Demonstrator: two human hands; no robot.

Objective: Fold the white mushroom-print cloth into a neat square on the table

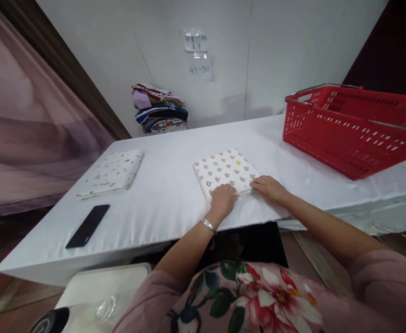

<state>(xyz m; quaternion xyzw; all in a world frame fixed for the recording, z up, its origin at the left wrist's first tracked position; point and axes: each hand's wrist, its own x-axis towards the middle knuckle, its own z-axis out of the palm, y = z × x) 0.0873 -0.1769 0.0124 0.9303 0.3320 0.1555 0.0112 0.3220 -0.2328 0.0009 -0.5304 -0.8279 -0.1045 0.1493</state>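
Note:
A white cloth with grey mouse-head shapes (226, 169), folded into a flat square, lies near the front edge of the white-covered table. My left hand (224, 199), with a silver bracelet at the wrist, has its fingers closed at the cloth's near edge. At the near right corner, the fingers of my right hand (269, 188) are together on the cloth's edge, the thumb hidden beneath. To the left lies a second folded cloth with small grey-green prints (114, 173), apart from both hands.
A black phone (88, 226) lies at the table's front left. A red basket (355, 134) with metal handles stands on the right. Several folded fabrics (160, 109) are piled beyond the back edge, beside paper signs on the wall. A white stool (99, 291) is below left.

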